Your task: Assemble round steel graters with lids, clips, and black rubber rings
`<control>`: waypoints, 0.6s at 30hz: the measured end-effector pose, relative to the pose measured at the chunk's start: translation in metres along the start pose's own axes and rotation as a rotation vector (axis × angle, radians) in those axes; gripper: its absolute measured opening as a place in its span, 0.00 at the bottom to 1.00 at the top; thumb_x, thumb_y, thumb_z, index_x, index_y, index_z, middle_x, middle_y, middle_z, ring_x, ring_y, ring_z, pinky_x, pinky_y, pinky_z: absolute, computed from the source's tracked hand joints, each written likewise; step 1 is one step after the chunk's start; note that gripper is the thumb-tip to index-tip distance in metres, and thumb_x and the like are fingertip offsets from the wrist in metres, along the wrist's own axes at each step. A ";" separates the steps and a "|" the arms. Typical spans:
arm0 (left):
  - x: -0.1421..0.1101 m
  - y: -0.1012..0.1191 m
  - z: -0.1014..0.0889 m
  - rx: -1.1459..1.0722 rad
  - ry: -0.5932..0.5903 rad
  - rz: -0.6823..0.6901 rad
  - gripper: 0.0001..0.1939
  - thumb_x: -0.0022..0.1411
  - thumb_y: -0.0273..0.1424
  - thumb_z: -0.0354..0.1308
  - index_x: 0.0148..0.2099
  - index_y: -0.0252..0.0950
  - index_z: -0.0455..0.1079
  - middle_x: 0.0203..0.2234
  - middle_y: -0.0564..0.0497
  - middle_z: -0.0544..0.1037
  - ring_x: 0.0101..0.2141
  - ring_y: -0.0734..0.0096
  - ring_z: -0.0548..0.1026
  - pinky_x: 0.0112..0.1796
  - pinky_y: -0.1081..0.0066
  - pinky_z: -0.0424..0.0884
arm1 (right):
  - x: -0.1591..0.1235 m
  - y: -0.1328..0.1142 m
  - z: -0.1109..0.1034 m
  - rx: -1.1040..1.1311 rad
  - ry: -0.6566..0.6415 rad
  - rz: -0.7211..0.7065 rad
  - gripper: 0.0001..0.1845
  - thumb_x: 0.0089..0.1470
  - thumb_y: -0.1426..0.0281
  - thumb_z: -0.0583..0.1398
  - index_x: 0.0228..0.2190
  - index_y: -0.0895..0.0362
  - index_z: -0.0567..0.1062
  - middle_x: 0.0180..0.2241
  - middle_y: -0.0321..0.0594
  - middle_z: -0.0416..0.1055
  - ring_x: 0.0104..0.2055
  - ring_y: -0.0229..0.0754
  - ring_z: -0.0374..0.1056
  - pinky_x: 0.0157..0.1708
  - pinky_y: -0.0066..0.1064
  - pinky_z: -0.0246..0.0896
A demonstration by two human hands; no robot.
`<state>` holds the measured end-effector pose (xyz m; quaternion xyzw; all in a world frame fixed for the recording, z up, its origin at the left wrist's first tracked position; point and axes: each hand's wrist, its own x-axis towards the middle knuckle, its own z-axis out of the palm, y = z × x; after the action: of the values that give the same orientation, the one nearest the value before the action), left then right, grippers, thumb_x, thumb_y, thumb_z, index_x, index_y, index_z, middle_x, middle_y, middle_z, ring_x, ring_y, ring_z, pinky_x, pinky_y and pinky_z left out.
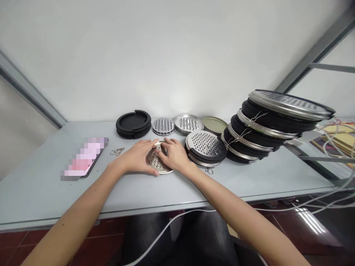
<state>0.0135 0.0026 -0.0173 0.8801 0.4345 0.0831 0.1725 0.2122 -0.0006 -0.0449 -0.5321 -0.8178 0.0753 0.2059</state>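
A round perforated metal disc (155, 162) lies flat on the grey table (41, 184) in front of me. My left hand (137, 157) rests on its left edge, fingers curved around the rim. My right hand (174, 155) lies over its right side with fingers pressed on the holes. Both hands grip the disc against the tabletop. Just to the right sits a grater disc fitted on a black ring (205, 147).
A tall leaning stack of black-and-metal graters (266, 129) stands at right. Behind are black rings (133, 123), loose metal discs (163, 126) (188, 123) and a gold lid (214, 125). Small wire clips (117, 151) and a phone (85, 157) lie left. Cables (318, 205) hang at right.
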 end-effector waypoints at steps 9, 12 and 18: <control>0.000 0.001 -0.003 -0.040 -0.013 0.064 0.60 0.42 0.56 0.70 0.71 0.42 0.48 0.65 0.41 0.61 0.65 0.40 0.55 0.63 0.47 0.52 | -0.003 -0.001 0.004 0.048 0.039 0.017 0.23 0.61 0.58 0.55 0.51 0.58 0.73 0.58 0.50 0.66 0.59 0.54 0.60 0.57 0.44 0.55; -0.001 0.002 -0.004 -0.042 -0.034 0.055 0.62 0.43 0.57 0.69 0.72 0.40 0.45 0.66 0.40 0.60 0.65 0.40 0.54 0.63 0.47 0.52 | -0.003 0.000 0.006 0.096 0.091 0.020 0.30 0.58 0.61 0.56 0.58 0.63 0.65 0.58 0.52 0.66 0.59 0.54 0.58 0.59 0.43 0.54; -0.002 -0.002 -0.004 -0.069 -0.048 0.033 0.63 0.42 0.58 0.68 0.72 0.40 0.44 0.67 0.39 0.57 0.66 0.40 0.53 0.63 0.48 0.52 | -0.004 0.001 0.006 0.169 0.097 -0.002 0.37 0.60 0.62 0.54 0.65 0.65 0.51 0.55 0.53 0.69 0.60 0.53 0.58 0.59 0.44 0.52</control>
<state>0.0097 0.0025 -0.0144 0.8825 0.4124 0.0797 0.2117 0.2114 -0.0032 -0.0518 -0.5149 -0.7981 0.1179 0.2897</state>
